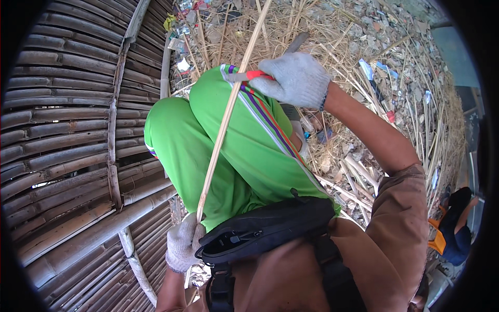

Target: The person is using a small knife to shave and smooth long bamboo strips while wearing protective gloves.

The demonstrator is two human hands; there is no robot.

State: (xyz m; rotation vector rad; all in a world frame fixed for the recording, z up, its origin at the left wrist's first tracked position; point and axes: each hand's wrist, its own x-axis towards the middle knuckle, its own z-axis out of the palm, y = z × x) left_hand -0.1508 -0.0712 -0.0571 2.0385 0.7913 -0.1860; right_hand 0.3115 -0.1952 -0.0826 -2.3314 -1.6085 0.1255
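My left hand (183, 243), in a pale knit glove, is closed round the near end of a long, thin bamboo strip (225, 127). The strip slants up across my green trousers and past my knees toward the littered ground. My right hand (297, 78), gloved the same way, is closed on a knife with a red handle (258, 75). Its blade (236, 77) points left and lies across the strip above my knee; whether it bites into the strip I cannot tell. Behind the right glove, a dark flat piece (297, 42) sticks out.
A wall of bamboo slats (62, 114) stands close on my left. Straw and plant stalks (312, 26) litter the ground ahead, with cut bamboo pieces (358, 177) to my right. A black waist bag (270, 223) lies on my lap. Another person (457, 229) is at the far right.
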